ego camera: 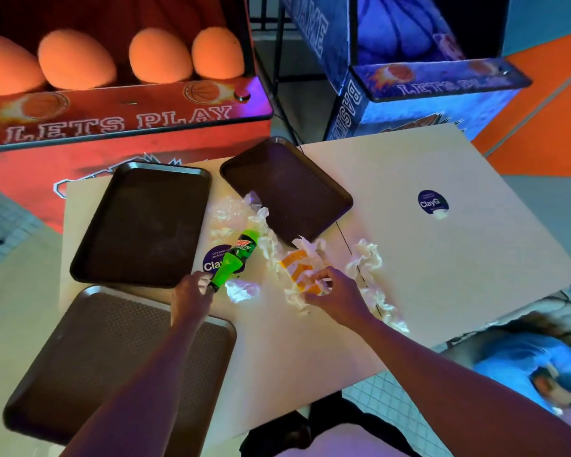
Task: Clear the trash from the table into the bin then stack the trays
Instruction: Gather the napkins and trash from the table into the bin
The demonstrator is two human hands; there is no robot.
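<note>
A green soda bottle (236,257) lies on the white table (409,232); my left hand (192,291) is closed around its neck end. My right hand (330,293) pinches an orange and white paper cup (297,265) together with crumpled napkins. More crumpled white napkins (366,260) and clear plastic wrap (228,209) lie scattered around the bottle and cup. Three dark brown trays rest on the table: one at the back left (142,225), one at the back middle (287,189), one at the near left (89,357). A bin with a blue liner (528,364) stands at the lower right.
A red basketball arcade machine (119,120) with orange balls stands behind the table at the left. A blue arcade machine (426,90) stands behind at the right. Round purple stickers (432,202) mark the table top.
</note>
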